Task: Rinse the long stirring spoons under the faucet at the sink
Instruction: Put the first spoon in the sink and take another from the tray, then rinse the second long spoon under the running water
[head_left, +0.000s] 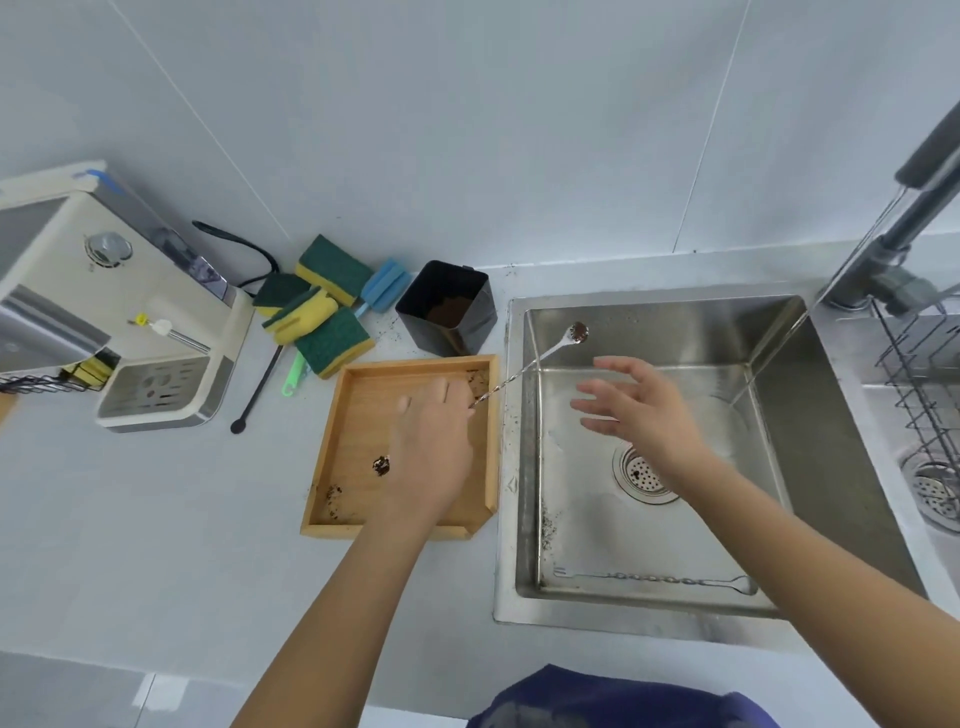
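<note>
Soiled stirring spoon (540, 358) — pinched at its handle by left hand (434, 447), bowl over sink (779, 332), likely bound for the running faucet (893, 249) — right hand (639, 410) open, empty, seemingly ready to receive

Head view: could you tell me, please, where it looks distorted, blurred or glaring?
Head view: wide-angle bending curves the wall tile seams and the faucet; the left hand is slightly motion-blurred; lighting is soft and even, with mild sheen on the sink walls.
</note>
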